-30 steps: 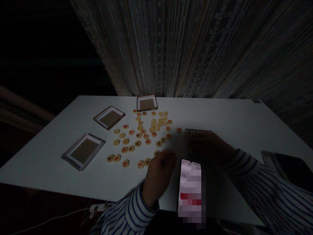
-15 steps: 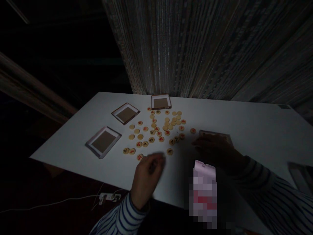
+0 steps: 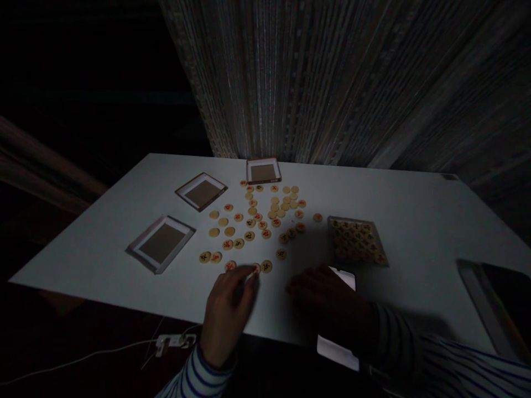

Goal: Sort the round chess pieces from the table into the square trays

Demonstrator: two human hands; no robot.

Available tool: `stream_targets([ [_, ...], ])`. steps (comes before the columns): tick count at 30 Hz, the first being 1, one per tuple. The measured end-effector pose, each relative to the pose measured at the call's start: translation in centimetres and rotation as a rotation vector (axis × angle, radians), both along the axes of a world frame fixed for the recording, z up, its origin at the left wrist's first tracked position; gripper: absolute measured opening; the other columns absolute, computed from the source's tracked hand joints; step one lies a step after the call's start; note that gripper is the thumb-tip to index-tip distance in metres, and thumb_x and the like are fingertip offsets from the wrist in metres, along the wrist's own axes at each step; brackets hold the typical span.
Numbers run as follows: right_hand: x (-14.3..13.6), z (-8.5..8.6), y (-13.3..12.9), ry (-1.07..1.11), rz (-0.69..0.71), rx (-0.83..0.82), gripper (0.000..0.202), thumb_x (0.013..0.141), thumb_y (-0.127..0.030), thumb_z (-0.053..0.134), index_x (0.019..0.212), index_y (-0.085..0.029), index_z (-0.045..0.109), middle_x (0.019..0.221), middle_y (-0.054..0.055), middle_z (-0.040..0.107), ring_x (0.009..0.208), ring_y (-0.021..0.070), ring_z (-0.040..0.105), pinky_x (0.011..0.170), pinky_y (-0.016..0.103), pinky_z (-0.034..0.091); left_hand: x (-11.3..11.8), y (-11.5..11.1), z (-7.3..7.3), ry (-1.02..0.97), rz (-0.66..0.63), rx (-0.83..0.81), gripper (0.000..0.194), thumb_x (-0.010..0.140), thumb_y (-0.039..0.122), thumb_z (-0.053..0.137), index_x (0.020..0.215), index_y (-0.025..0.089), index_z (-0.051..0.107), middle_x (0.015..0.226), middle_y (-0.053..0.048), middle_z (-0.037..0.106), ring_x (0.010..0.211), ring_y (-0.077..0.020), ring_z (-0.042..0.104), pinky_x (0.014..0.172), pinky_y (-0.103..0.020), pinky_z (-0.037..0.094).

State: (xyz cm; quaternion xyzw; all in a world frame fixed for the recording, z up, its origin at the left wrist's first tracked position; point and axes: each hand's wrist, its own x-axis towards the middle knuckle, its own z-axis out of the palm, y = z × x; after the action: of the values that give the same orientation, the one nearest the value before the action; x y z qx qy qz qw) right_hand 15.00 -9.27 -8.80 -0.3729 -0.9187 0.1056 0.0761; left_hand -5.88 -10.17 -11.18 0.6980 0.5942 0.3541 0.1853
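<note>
My left hand is closed near the front edge of the white table, thumb and forefinger pinching a Chinese chess piece with red marking. Beside its fingertips lie a black-marked piece and a red-marked piece. In deep shadow, my right hand has its fingers together and curled over the table; whatever may be in them is hidden. Below that hand a lit phone is partly covered. To its upper right stands a tray of chess pieces in rows, with black characters visible.
Several loose round pieces, some face up and some blank side up, spread over the middle. Three shallow boxes stand at the left box, upper-left box and back box. A dark object lies far right; a curtain hangs behind.
My right hand has moved from the tray down and left over the phone, uncovering the tray's pieces. A black-marked piece now shows by my left fingertips, which pinch a red-marked one. The view has shifted slightly.
</note>
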Motion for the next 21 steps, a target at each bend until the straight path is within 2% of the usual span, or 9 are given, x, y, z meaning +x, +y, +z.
stream_targets([
  [8,-1.0,0.4,0.7,-0.103,0.069,-0.093,0.017,0.082,-0.016,0.047,0.094,-0.017,0.059,0.096,0.008,0.064,0.086,0.0195,0.054,0.072,0.035,0.033,-0.8,-0.7,-0.7,0.036,0.02,0.067,0.019,0.083,0.024,0.05,0.098,0.019,0.061,0.096,-0.006,0.066,0.093,-0.0191,0.058,0.082,-0.035,0.047],
  [16,-1.5,0.3,2.0,-0.07,0.094,-0.028,0.019,0.081,-0.013,0.048,0.094,-0.019,0.061,0.092,0.007,0.065,0.084,0.0178,0.055,0.073,0.033,0.034,-2.0,-0.8,-0.7,0.052,0.054,0.084,0.021,0.082,0.021,0.051,0.101,0.019,0.06,0.096,-0.005,0.065,0.091,-0.0186,0.058,0.08,-0.034,0.047],
  [21,-1.4,-0.2,3.9,-0.053,0.094,0.048,0.02,0.08,-0.013,0.049,0.094,-0.019,0.061,0.096,0.008,0.065,0.084,0.0183,0.057,0.073,0.033,0.036,-3.1,-0.6,-0.7,0.027,0.087,0.082,0.022,0.083,0.021,0.051,0.104,0.02,0.059,0.101,-0.006,0.065,0.094,-0.0189,0.057,0.082,-0.035,0.046],
])
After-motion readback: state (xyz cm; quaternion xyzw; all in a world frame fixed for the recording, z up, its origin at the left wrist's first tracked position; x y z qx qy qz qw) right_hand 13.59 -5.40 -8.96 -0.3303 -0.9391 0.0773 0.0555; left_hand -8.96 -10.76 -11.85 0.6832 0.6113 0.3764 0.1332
